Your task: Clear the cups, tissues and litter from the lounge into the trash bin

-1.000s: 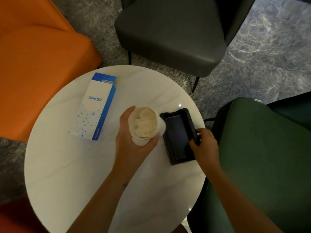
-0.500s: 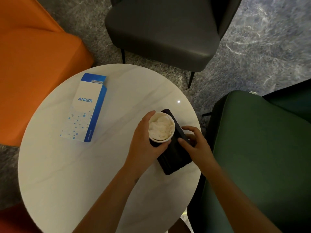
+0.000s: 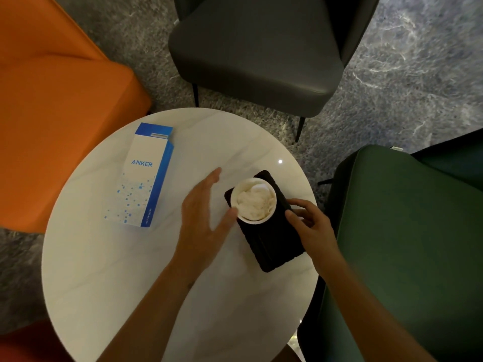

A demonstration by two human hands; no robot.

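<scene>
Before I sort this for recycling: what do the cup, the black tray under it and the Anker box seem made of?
The cup looks like paper: matte white, thin rolled rim. The black tray: likely moulded plastic, matte and ribbed, possibly rubbery. The Anker box: printed cardboard, faint sheen, crisp folded edges.

Cup (image 3: 253,199) on tray (image 3: 269,244), box (image 3: 142,176) left, both on table (image 3: 104,270).

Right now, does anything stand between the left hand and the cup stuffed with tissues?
Nothing visible does. The open left hand is left of the cup, thumb at its rim. The cup stands on a black tray that the right hand grips by its edge. No trash bin is in view.
</scene>
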